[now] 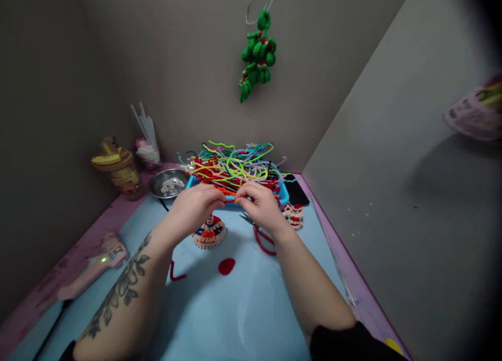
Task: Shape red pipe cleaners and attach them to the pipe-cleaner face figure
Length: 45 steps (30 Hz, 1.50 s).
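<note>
My left hand point(202, 207) and my right hand point(257, 204) face each other over the front of the blue basket. Their fingers are pinched on a short red pipe cleaner point(229, 200), which shows between the fingertips. Under my left hand stands a cone-shaped pipe-cleaner piece point(209, 233) in cream, red, blue and orange. Red-handled scissors point(264, 241) lie below my right hand, their blades partly hidden. A flat red round piece point(226, 266) and a bent red pipe cleaner point(176, 273) rest on the mat nearer to me.
A blue basket point(285, 195) overflows with coloured pipe cleaners. Left of it are a metal bowl point(159, 186) with small white bits, a pot point(121, 173) and white sticks point(147, 128). A pink glue gun point(96, 267) lies left; a phone point(297, 192) and a patterned piece point(294, 217) lie right.
</note>
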{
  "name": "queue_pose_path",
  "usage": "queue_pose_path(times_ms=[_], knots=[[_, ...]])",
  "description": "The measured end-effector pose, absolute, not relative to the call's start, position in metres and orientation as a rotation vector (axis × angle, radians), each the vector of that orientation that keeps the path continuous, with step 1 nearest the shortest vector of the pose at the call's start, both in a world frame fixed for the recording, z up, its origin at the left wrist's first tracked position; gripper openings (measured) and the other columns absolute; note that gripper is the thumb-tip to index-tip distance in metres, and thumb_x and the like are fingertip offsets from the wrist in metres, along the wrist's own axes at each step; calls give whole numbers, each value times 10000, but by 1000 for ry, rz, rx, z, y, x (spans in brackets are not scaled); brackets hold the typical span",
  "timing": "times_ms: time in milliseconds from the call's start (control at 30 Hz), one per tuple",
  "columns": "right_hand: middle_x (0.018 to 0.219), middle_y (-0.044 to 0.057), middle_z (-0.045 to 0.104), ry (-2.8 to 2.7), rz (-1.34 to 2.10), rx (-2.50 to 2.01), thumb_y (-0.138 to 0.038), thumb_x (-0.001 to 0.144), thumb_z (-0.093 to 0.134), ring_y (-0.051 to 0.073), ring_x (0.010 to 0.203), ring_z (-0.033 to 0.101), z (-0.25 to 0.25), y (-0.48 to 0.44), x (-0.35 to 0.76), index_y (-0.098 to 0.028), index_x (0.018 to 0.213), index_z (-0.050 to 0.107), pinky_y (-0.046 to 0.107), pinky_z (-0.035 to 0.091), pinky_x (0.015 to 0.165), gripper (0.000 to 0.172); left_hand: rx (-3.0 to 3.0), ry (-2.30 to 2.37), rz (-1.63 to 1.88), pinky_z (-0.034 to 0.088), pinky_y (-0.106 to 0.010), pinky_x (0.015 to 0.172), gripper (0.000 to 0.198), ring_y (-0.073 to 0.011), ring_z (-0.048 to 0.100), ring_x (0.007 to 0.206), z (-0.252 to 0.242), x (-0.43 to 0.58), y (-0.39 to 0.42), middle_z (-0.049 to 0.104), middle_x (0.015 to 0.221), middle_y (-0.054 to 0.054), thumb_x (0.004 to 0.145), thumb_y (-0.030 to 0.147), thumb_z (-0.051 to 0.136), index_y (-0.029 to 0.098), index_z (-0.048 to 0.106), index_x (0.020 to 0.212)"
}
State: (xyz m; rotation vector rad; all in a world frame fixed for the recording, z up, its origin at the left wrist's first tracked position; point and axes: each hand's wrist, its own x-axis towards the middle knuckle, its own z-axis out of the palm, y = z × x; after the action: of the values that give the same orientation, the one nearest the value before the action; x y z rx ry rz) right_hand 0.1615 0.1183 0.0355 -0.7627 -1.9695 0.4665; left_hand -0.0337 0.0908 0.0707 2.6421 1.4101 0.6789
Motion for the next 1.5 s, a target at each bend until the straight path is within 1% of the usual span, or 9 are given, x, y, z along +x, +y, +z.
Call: queue_pose_path(times_ms=[100, 167, 300, 500, 867, 967, 1067, 1200, 1500], knots=[[749, 18, 658, -1960, 472, -781, -153, 814, 609, 160, 773, 607, 36, 120, 163, -192, 719, 652, 301, 479, 754, 111, 2625, 1406, 729, 462, -273, 720, 226, -175, 627, 810, 70, -34, 91, 704, 885, -44, 902, 214, 467, 182, 689, 878], [876, 36, 693, -1984, 474, -803, -173, 799, 636, 174, 870, 628, 38, 120, 167, -201, 852, 686, 318, 491, 809, 78, 2628, 1442, 762, 465, -269, 716, 231, -175, 630, 815, 69, -34, 92, 702, 908, -50, 907, 221, 459, 183, 686, 898], [1255, 91, 607, -2066, 473, -836, -191, 757, 691, 211, 1130, 575, 45, 120, 180, -228, 1237, 575, 371, 475, 938, 496, 2644, 1549, 746, 470, -275, 705, 230, -186, 630, 813, 65, -35, 94, 690, 909, -62, 909, 236, 460, 182, 682, 923], [1005, 74, 668, -2073, 324, -877, -183, 825, 622, 200, 995, 612, 47, 115, 181, -199, 962, 682, 372, 478, 904, 151, 2709, 1599, 642, 474, -272, 719, 228, -194, 636, 856, 62, -30, 94, 686, 960, -59, 917, 240, 462, 195, 679, 968], [830, 46, 651, -2127, 218, -977, -170, 860, 559, 185, 836, 589, 38, 117, 170, -193, 798, 649, 316, 449, 777, 111, 2641, 1427, 750, 489, -289, 797, 216, -189, 637, 913, 61, -27, 96, 691, 989, -63, 902, 215, 486, 186, 653, 1035], [828, 50, 652, -2108, 227, -993, -175, 868, 549, 188, 838, 589, 38, 117, 172, -188, 790, 644, 320, 450, 785, 123, 2607, 1410, 758, 488, -295, 775, 197, -189, 638, 852, 59, -29, 98, 701, 914, -62, 904, 225, 485, 171, 665, 964], [907, 65, 671, -2124, 245, -979, -198, 848, 592, 206, 914, 593, 38, 116, 172, -184, 872, 667, 346, 454, 845, 80, 2624, 1478, 713, 482, -291, 729, 211, -191, 631, 797, 60, -27, 98, 689, 854, -65, 912, 237, 475, 155, 664, 870], [1012, 80, 666, -2134, 250, -962, -215, 844, 616, 216, 998, 581, 39, 112, 169, -188, 1008, 676, 362, 450, 900, 177, 2717, 1480, 676, 476, -283, 722, 215, -191, 632, 812, 58, -23, 96, 681, 889, -71, 924, 228, 459, 152, 660, 908], [860, 50, 639, -2149, 273, -1036, -174, 820, 620, 194, 872, 583, 38, 110, 168, -198, 838, 715, 329, 447, 802, 99, 2781, 1458, 698, 478, -288, 734, 228, -203, 645, 853, 53, -17, 95, 702, 914, -64, 935, 275, 473, 172, 677, 942]])
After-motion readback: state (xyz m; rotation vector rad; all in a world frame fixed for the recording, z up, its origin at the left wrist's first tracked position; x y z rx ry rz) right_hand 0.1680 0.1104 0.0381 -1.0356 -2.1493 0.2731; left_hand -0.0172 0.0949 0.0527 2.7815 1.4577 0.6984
